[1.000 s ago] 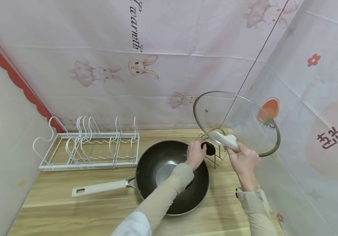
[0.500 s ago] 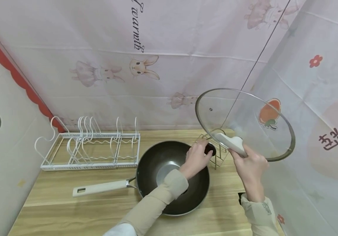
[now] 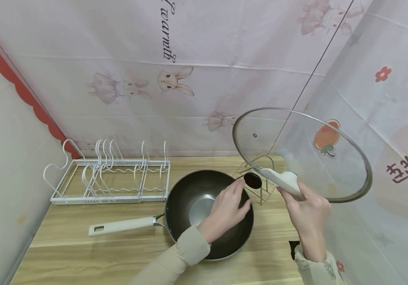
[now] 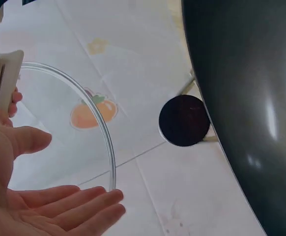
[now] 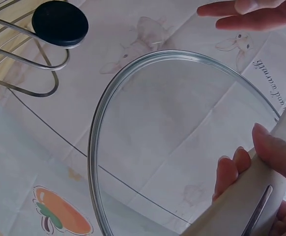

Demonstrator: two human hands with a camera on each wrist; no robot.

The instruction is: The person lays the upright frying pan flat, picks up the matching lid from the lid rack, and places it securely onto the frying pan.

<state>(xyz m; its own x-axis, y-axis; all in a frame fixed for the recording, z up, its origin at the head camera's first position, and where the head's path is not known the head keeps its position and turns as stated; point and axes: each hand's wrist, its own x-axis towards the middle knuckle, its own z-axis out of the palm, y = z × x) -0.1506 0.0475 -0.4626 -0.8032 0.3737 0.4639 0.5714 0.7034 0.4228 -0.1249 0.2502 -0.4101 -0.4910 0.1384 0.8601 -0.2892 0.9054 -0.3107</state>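
Note:
My right hand (image 3: 310,211) grips the pale handle (image 3: 285,182) of a large clear glass lid (image 3: 339,158) with a metal rim. The lid hangs tilted in the air at the right, above the table. Over the dark wok (image 3: 182,206) is my left hand (image 3: 226,209), its fingers fairly straight and holding nothing. Just beyond those fingertips sits a round black disc (image 3: 252,180) on a small gold wire rack (image 3: 260,194). In the left wrist view the left palm (image 4: 15,196) is bare, with the disc apart from it.
The wok's cream handle (image 3: 122,227) points left across the wooden table (image 3: 82,257). A white wire rack (image 3: 111,200) with several looped dividers stands at the back left. Printed cloth walls (image 3: 189,126) enclose the table at the back and both sides.
My left hand has drawn back from the gold rack and black disc, toward me over the wok. My right hand has shifted right and nearer, taking the lid with it.

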